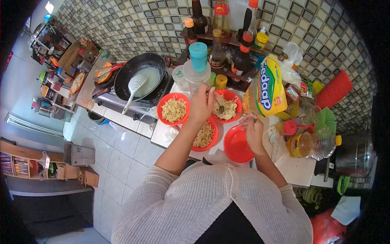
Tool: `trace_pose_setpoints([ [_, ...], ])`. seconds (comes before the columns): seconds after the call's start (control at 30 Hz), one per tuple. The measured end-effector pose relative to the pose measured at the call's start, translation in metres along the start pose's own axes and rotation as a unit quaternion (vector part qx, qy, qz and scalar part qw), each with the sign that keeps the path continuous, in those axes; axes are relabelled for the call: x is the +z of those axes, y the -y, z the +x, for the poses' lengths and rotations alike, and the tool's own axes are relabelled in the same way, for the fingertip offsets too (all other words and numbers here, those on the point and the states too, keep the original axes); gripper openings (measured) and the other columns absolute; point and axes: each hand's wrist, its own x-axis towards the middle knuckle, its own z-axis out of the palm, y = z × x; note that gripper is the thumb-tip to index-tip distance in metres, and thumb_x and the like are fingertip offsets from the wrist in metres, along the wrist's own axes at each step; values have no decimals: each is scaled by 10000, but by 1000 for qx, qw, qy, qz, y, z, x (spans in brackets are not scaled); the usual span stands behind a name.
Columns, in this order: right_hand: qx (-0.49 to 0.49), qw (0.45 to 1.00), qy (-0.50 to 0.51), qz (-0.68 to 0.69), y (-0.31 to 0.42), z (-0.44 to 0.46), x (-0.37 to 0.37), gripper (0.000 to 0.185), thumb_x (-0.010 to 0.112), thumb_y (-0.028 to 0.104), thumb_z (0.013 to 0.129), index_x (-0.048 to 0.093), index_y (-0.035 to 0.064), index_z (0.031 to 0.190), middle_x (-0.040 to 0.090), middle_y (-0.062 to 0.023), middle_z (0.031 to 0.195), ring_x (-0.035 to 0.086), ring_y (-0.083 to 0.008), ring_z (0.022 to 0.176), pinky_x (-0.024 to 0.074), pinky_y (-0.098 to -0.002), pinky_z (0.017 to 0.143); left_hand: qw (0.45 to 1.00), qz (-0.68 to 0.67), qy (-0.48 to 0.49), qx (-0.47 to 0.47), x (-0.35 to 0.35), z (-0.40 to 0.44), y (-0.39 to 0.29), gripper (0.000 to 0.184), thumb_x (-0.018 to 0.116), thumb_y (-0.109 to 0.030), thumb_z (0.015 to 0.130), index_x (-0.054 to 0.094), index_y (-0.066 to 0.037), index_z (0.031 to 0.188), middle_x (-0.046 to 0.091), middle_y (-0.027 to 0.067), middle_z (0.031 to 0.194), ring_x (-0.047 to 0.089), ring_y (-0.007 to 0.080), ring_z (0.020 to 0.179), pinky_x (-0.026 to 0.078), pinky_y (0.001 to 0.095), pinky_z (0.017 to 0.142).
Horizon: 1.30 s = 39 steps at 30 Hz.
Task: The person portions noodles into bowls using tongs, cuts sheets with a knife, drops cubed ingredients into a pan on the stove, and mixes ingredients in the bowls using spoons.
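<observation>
My left hand (201, 102) reaches over the counter with its fingers pinched on a thin metal utensil, seemingly a spoon (221, 108). The utensil's end dips into noodles in the upper right red bowl (239, 106). Close to that bowl's right rim, my right hand (254, 129) is closed with its fingertips together. What it grips is too small to make out. Beneath my left forearm is a second red bowl of noodles (204, 137), partly covered. A third bowl of noodles (174, 110) stands to the left. Below my right hand sits a red bowl without noodles (237, 145).
A black wok (131, 69) with whitish liquid and a white slotted ladle (137, 83) rests on the stove. A yellow Sedaap pack (268, 87) stands right of the bowls. Sauce bottles (217, 51) line the back, and an oil bottle (300, 145) lies at right.
</observation>
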Motion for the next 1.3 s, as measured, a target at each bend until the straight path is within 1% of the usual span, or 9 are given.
trace_pose_setpoints([
  [0.17, 72, 983, -26, 168, 8, 2, -8, 361, 340, 259, 1053, 503, 9, 850, 653, -164, 778, 668, -208, 639, 536, -296, 576, 995, -92, -17, -24, -6, 5, -19, 147, 477, -117, 1014, 420, 13, 974, 676, 143, 833, 698, 182, 727, 590, 296, 628],
  [0.4, 46, 977, -42, 205, 25, 3, 1, 401, 328, 294, 1059, 505, 5, 846, 648, -165, 750, 657, -212, 613, 548, -301, 588, 995, -95, -40, 9, -11, 16, -23, 134, 484, -104, 1009, 444, 21, 1032, 676, 140, 846, 690, 164, 761, 589, 289, 651],
  [0.5, 12, 986, -23, 163, 19, 8, 4, 394, 362, 292, 1059, 531, -11, 871, 657, -154, 775, 656, -210, 623, 538, -297, 593, 991, -94, -84, 38, -18, 11, -39, 136, 491, -108, 1007, 451, 21, 1022, 676, 134, 827, 688, 160, 747, 580, 281, 647],
  [0.57, -156, 987, -21, -26, 16, 11, 6, 334, 419, 260, 1046, 573, -18, 941, 665, -152, 830, 664, -214, 666, 524, -317, 610, 995, -65, -66, 33, -25, 6, -38, 138, 496, -112, 1005, 454, 19, 1010, 679, 133, 818, 689, 163, 727, 571, 282, 632],
  [0.7, -133, 977, 8, -166, 43, 15, 0, 219, 480, 181, 1014, 601, -1, 1005, 660, -156, 894, 665, -259, 737, 518, -365, 663, 999, -7, -44, 24, -23, -2, -33, 143, 551, -139, 974, 491, -9, 965, 690, 123, 744, 698, 239, 654, 521, 342, 566],
  [0.77, -206, 947, 5, -247, 52, 12, -5, 184, 490, 139, 990, 614, 8, 1025, 649, -177, 930, 652, -319, 805, 517, -400, 718, 999, 15, -45, 24, -24, -4, -25, 145, 550, -140, 974, 488, -10, 957, 688, 131, 743, 696, 253, 647, 520, 351, 564],
  [1.0, -206, 947, -2, -244, 26, -9, -2, 191, 461, 123, 996, 602, -6, 993, 645, -179, 895, 661, -329, 818, 522, -397, 738, 998, 55, -23, -17, -14, -3, -2, 154, 541, -142, 978, 474, -12, 931, 686, 143, 741, 695, 263, 648, 519, 385, 557],
  [1.17, -44, 998, -33, 22, 3, 2, 2, 261, 407, 155, 1029, 576, -25, 944, 630, -152, 814, 679, -239, 742, 535, -346, 706, 997, -63, -44, -17, 1, 3, 9, 151, 528, -133, 987, 466, -1, 947, 695, 134, 777, 705, 230, 678, 538, 354, 569],
  [1.3, -79, 995, -44, 41, 22, -8, -3, 248, 423, 147, 1025, 582, -28, 950, 624, -144, 800, 677, -224, 739, 538, -336, 700, 988, -134, -55, -43, -9, 7, -21, 139, 510, -123, 997, 474, 12, 1001, 700, 130, 811, 709, 206, 705, 551, 314, 607],
])
